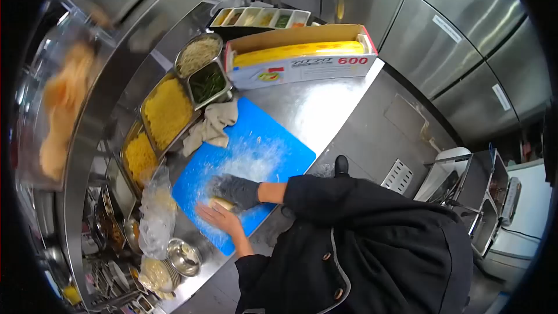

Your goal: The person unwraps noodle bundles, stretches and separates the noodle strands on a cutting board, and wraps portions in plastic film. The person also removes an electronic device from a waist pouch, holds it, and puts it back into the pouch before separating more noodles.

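On a blue cutting board (273, 150) dusted with white flour lies a small pale yellowish piece that looks like dough (222, 203). My left hand (218, 216) is bare and rests against its near side, with fingers stretched out flat. Just above it, my right hand (237, 192) wears a dark grey glove and touches or covers part of the same piece. The gloved fingers are smeared by motion, so their grip cannot be made out. A crumpled beige cloth (215, 123) lies at the board's upper left edge.
Metal pans of yellow shredded food (167, 110), a pan of green strips (207, 83) and a long wrap box (299, 67) stand behind the board. A plastic bag (157, 215), metal bowl (184, 257) and stacked plates (160, 275) are at lower left. A steel shelf edge (96, 110) runs overhead.
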The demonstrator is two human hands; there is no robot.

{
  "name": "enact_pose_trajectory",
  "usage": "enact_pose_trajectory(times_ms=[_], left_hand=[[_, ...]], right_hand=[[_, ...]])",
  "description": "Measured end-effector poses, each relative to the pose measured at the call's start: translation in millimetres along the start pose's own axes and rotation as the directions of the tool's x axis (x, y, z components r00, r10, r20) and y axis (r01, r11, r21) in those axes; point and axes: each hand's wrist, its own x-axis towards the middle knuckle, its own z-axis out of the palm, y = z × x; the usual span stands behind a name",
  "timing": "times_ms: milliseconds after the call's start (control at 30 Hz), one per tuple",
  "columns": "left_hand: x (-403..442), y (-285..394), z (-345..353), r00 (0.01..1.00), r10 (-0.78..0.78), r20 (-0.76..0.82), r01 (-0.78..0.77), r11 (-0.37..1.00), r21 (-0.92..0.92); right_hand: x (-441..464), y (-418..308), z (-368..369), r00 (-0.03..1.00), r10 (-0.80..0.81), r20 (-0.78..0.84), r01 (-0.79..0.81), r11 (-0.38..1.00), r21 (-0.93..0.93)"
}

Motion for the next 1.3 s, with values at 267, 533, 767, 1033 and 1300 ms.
enact_pose_trajectory(times_ms=[267,533,767,1033,1300], left_hand=[[27.8,55.7,38.6,0.989,0.144,-0.036,-0.116,0.902,0.416],[152.0,322.1,134.3,0.851,0.476,0.222,-0.45,0.879,-0.158],[218.7,324.7,184.5,0.69,0.632,0.353,-0.717,0.661,0.219],[242.6,340.6,223.5,0.772,0.265,0.577,-0.626,0.476,0.618],[310.0,332.6,223.5,0.535,0.313,0.785,0.166,0.872,-0.461]], right_hand=[[-118.8,138.5,-332.9,0.737,0.675,-0.036,-0.656,0.727,0.204],[-173.9,238.8,-500.4,0.8,0.597,0.057,-0.523,0.742,-0.419],[-169.7,263.1,-468.4,0.841,0.536,0.079,-0.477,0.802,-0.359],[-163.1,265.0,-458.4,0.723,0.655,-0.219,-0.691,0.693,-0.209],[-141.6,265.2,-480.8,0.457,0.862,-0.22,-0.711,0.503,0.492]])
